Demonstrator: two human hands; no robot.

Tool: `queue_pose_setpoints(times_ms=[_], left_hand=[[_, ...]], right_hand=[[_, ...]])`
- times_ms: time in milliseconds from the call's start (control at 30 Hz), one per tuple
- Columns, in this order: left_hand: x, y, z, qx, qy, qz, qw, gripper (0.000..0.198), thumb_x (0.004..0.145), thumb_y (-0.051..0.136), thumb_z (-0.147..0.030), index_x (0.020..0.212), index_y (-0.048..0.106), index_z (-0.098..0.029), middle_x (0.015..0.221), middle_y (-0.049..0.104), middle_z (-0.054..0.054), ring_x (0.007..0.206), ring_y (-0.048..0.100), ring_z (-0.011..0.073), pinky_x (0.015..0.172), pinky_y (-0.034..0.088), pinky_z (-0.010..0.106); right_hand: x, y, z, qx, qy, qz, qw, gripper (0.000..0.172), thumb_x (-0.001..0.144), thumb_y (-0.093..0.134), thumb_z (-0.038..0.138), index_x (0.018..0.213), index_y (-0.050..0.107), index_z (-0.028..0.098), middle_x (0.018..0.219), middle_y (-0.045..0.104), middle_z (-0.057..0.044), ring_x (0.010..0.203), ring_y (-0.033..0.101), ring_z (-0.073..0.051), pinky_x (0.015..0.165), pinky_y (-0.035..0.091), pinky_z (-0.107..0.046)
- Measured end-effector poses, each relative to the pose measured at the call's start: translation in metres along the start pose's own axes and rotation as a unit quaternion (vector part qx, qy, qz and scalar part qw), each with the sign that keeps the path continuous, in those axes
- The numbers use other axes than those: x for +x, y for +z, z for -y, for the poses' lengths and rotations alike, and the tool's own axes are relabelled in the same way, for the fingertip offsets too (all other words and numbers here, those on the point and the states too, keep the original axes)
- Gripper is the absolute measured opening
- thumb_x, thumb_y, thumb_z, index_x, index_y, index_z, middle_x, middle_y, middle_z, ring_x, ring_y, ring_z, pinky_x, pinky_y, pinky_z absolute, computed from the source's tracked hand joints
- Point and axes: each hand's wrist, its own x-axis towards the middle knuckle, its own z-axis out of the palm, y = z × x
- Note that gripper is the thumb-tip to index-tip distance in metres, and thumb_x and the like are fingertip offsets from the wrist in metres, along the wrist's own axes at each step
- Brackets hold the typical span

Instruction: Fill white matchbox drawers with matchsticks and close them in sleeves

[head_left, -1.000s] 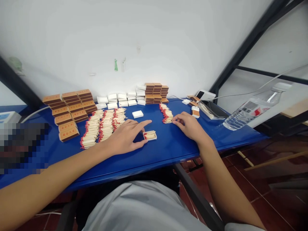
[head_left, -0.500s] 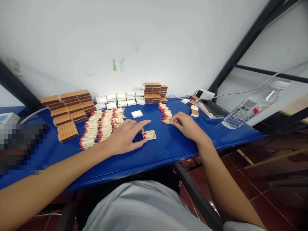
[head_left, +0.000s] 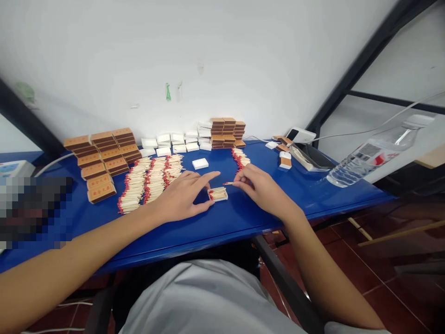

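A small white matchbox tray lies on the blue tabletop with red-tipped matches in it. The thumb and a bent finger of my left hand grip its left end, while the index finger stretches out above. Just to the right and slightly higher, my right hand pinches a match, its red head pointing left. Behind that hand is a row of loose matches, partly covered by the fingers. Three longer rows of matches lie to the left, the nearest row partly behind my left hand.
Orange-brown matchbox sleeves are stacked at left, with more sleeves at the back. White trays line the wall, and a single white box piece lies mid-table. At right are a black-and-white device and a water bottle.
My right hand has moved left from the small match row towards the tray, now with a match in its fingertips. The left hand stays at the tray. The view has shifted slightly.
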Motion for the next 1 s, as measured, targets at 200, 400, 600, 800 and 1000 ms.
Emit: queue_pose_setpoints(times_ms=[200,400,600,800,1000], left_hand=[[0.000,-0.001,-0.001,0.007,0.004,-0.004,1.000,0.066,0.102,0.068,-0.035,0.161,0.042,-0.025,0.117,0.077,0.005,0.112,0.068,0.0279,0.105,0.049,0.045],[0.001,0.000,-0.001,0.002,0.014,-0.010,1.000,0.065,0.102,0.068,-0.036,0.161,0.041,-0.026,0.116,0.077,0.004,0.111,0.069,0.0270,0.106,0.048,0.045],[0.001,0.001,0.000,0.001,0.010,-0.008,1.000,0.063,0.103,0.068,-0.036,0.161,0.042,-0.025,0.117,0.077,0.004,0.110,0.068,0.0266,0.106,0.048,0.045],[0.000,0.000,0.001,-0.001,0.008,-0.005,1.000,0.064,0.103,0.068,-0.037,0.160,0.042,-0.024,0.119,0.077,0.005,0.113,0.068,0.0271,0.105,0.048,0.044],[0.000,0.000,0.001,0.003,0.007,-0.004,1.000,0.064,0.103,0.068,-0.037,0.160,0.042,-0.024,0.119,0.077,0.004,0.112,0.067,0.0269,0.106,0.048,0.044]], right_hand=[[0.008,0.020,0.028,-0.042,-0.052,0.045,0.997,0.014,0.111,0.052,0.028,0.101,0.062,0.025,0.103,0.063,-0.008,0.087,0.061,-0.024,0.075,0.047,-0.037],[0.006,0.008,0.019,0.034,-0.025,0.016,0.999,0.015,0.110,0.054,0.030,0.104,0.067,0.025,0.104,0.063,-0.007,0.088,0.062,-0.022,0.079,0.050,-0.036],[0.004,-0.010,-0.044,-0.029,0.074,-0.048,0.996,0.021,0.103,0.063,0.036,0.090,0.070,0.022,0.089,0.060,-0.006,0.076,0.059,-0.023,0.074,0.049,-0.038],[0.004,-0.006,-0.063,-0.048,0.079,-0.020,0.995,0.015,0.100,0.066,0.033,0.096,0.075,0.022,0.091,0.062,-0.006,0.079,0.059,-0.023,0.076,0.049,-0.038],[0.003,-0.003,-0.058,-0.056,0.081,-0.005,0.995,0.016,0.102,0.058,0.029,0.092,0.067,0.021,0.098,0.065,-0.009,0.086,0.065,-0.025,0.081,0.051,-0.040]])
